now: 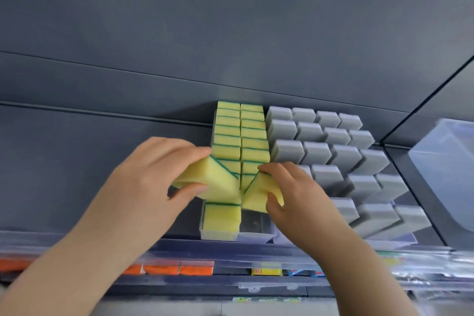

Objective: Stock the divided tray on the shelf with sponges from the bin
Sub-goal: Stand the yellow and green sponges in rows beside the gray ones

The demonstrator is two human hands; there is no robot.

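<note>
Sponges (241, 136) fill the divided tray (256, 235) in two lanes; the left hand (154, 172) and right hand (297, 192) each grip one (tilted). Best seat them upright, green edges matching, pressed back against the rows.

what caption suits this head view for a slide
Left hand and right hand each grip a yellow sponge over the divided tray, beside grey sponges.

We see a dark grey shelf (51, 156) carrying a clear divided tray (218, 235), with a translucent bin (441, 161) beside it.

Hands (151, 174) around yellow sponges (221, 183)
</note>
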